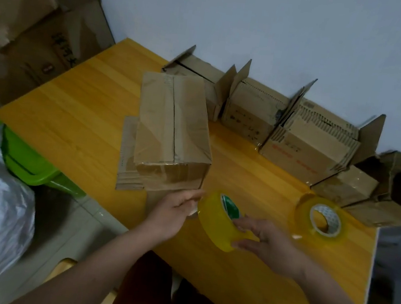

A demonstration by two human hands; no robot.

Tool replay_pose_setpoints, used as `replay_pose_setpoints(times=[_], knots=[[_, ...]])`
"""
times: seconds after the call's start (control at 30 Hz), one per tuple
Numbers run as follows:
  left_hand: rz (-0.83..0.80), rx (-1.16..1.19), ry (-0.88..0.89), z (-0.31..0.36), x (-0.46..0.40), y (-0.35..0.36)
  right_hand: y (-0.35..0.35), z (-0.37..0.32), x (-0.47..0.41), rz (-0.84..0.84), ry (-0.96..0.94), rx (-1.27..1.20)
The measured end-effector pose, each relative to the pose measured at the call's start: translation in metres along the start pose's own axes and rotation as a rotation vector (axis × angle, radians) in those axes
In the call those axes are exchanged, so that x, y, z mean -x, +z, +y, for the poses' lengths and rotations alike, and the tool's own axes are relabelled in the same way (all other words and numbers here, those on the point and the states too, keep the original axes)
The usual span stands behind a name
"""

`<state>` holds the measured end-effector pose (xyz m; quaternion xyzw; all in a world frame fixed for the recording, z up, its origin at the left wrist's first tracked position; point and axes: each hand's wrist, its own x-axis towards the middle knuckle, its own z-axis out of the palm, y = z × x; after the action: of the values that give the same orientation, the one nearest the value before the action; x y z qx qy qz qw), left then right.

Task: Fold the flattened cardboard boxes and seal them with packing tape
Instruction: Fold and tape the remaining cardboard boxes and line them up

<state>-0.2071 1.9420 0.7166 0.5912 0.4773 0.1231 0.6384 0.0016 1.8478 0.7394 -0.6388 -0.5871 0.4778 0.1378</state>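
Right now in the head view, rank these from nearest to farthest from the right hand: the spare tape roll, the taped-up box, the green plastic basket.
From the right hand, which grips a yellow tape roll:
1. Spare tape roll, on the table just beyond the hand to its right.
2. Taped-up box, ahead to the left.
3. Green plastic basket, off the table's left edge.

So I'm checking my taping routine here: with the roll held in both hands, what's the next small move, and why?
Probably peel the tape's free end loose. The right hand grips the held tape roll, the left hand touches its edge, and no strip is drawn yet. The folded box stands just ahead, its top seam waiting.
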Motion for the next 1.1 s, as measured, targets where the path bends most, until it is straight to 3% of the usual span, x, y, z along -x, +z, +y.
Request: replay_pose_setpoints(times=[0.2,0.37,0.5,0.67,0.77,0.97,1.1], knots=[[0.205,0.023,0.108,0.010,0.026,-0.004,0.003,-0.015,-0.008,-0.021,-0.065,-0.030],[0.373,0.042,0.069,0.007,0.023,-0.006,0.004,-0.027,-0.013,-0.089,-0.102,-0.030],[0.409,-0.006,0.058,0.003,0.011,-0.004,0.006,-0.021,-0.021,-0.071,-0.040,0.059],[0.478,0.002,0.023,0.003,-0.004,-0.003,0.001,-0.027,-0.027,0.033,-0.008,0.197],[0.501,0.086,0.036,0.013,-0.007,-0.007,0.001,-0.026,-0.029,0.256,-0.130,0.280],[0.540,0.432,0.055,0.035,0.003,-0.013,0.006,-0.036,-0.034,0.736,-0.286,-0.220],[0.521,0.452,0.024,0.038,0.009,-0.001,0.017,-0.044,-0.050,0.748,-0.278,-0.512]])
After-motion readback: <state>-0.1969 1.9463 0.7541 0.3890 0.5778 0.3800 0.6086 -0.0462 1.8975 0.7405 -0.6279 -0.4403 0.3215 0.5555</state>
